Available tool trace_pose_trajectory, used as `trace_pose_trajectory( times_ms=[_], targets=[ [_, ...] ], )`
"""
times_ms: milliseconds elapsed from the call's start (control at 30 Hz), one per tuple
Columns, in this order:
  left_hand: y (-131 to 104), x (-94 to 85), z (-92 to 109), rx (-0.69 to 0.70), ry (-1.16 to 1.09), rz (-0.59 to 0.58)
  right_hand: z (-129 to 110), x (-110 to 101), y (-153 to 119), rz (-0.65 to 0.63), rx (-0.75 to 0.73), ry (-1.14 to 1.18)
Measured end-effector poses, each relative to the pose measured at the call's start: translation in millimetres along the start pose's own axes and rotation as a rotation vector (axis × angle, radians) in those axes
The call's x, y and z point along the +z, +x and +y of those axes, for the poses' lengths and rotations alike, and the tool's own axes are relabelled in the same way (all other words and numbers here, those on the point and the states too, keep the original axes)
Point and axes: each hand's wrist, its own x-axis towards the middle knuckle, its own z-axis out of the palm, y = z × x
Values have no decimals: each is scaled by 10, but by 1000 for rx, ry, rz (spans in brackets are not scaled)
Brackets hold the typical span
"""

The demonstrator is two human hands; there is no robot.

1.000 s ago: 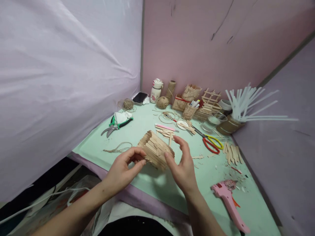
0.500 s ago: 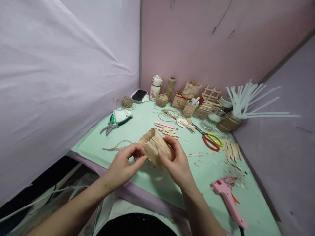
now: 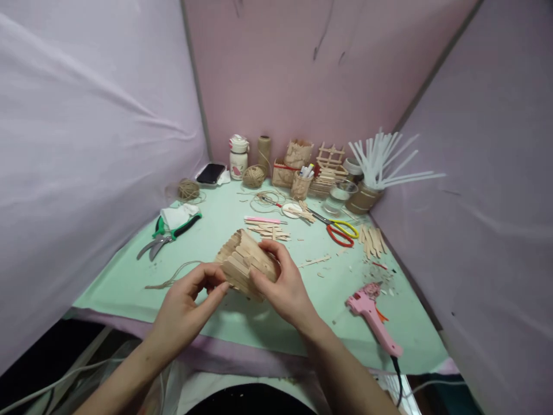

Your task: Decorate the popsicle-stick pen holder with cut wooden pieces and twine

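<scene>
A small container made of wooden craft sticks (image 3: 239, 266) is held tilted above the green table near its front edge. My right hand (image 3: 285, 282) wraps round its right side, thumb on the stick wall and fingers behind. On the left, my left hand (image 3: 190, 300) has its thumb and forefinger closed at the container's lower left edge; whatever lies between those fingertips is too small to make out. A loop of twine (image 3: 168, 282) lies on the table behind my left hand.
Pruning shears (image 3: 159, 245) lie at left. Loose sticks (image 3: 270, 231) and red-yellow scissors (image 3: 341, 230) lie behind the container. A pink glue gun (image 3: 374, 323) is at right. A bottle (image 3: 238, 158), twine balls, a glass (image 3: 339, 199) and stick containers line the back.
The view has swung to the right, so everything appears farther left. Both hands keep about the same hold on the container.
</scene>
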Motion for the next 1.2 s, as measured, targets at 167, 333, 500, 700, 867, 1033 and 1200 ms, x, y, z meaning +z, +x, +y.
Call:
trace_pose_trajectory(
  times_ms=[167,333,500,700,867,1033,1200],
  targets=[
    [19,-3,-17,-10,3,4,-27,-43,-53,11,-21,1],
    [62,-153,5,22,109,88,-38,-201,-258,89,-152,-112],
    [257,-353,-16,262,502,150,57,-529,-528,87,-165,-247],
    [489,-379,-291,441,725,21,226,-1032,-728,207,-68,-384],
    [444,-366,-328,434,745,46,321,-1231,-742,301,-37,-447],
    [285,-220,-200,494,689,311,272,-1194,-654,275,-127,-527],
    [82,5,-77,423,510,467,127,-1309,-551,264,-169,-655]
  ],
)
